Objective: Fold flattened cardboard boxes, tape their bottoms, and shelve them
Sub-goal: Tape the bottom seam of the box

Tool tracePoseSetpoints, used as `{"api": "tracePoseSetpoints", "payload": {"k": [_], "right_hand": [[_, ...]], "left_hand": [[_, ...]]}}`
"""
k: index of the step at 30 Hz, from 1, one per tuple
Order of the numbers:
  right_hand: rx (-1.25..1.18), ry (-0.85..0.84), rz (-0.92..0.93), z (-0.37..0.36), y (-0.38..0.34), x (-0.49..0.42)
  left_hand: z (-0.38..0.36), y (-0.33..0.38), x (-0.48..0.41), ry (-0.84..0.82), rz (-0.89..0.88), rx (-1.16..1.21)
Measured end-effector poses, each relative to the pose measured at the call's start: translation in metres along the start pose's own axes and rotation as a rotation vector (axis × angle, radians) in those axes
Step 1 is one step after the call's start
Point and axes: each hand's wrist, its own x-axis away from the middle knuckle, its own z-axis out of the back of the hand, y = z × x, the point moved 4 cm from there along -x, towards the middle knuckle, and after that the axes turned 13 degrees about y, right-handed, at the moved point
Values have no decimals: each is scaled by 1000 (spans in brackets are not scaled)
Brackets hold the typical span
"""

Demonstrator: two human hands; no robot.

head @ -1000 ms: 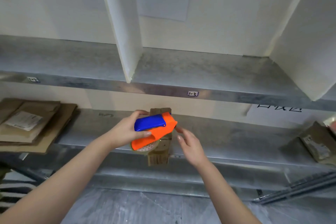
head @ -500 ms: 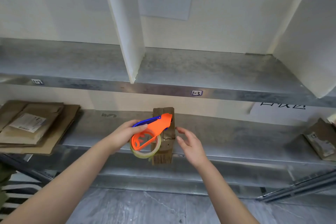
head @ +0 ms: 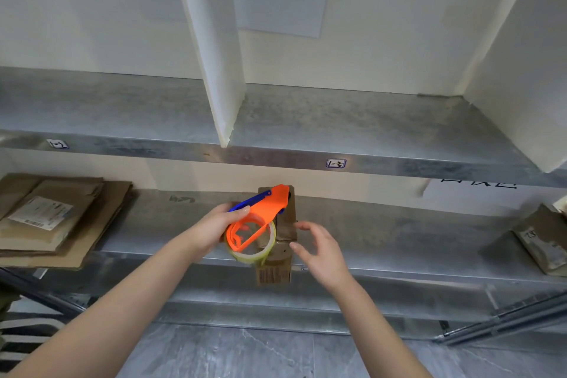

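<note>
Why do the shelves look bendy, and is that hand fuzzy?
Head view: the wide-angle lens bows the upper shelf edge and tilts the white divider; the right hand looks slightly smeared, the left hand gripping the tape dispenser sharper.

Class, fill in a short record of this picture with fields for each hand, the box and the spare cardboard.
Left hand: grips an orange and blue tape dispenser
Right hand: open, just right of the box; contact unclear
Box: small, brown, upright at the lower shelf's front edge
Flat cardboard: stacked at that shelf's left end
</note>
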Motion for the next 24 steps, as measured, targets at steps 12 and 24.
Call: {"api": "tracePoseSetpoints", "payload": {"k": [12,24], "right_hand": [[147,73,-60,-30,-13,14],[156,86,-81,-34,-21,6]], "left_hand": [[-6,21,-8,187,-233,-121],[-7,24,0,192,-293,-148]]}}
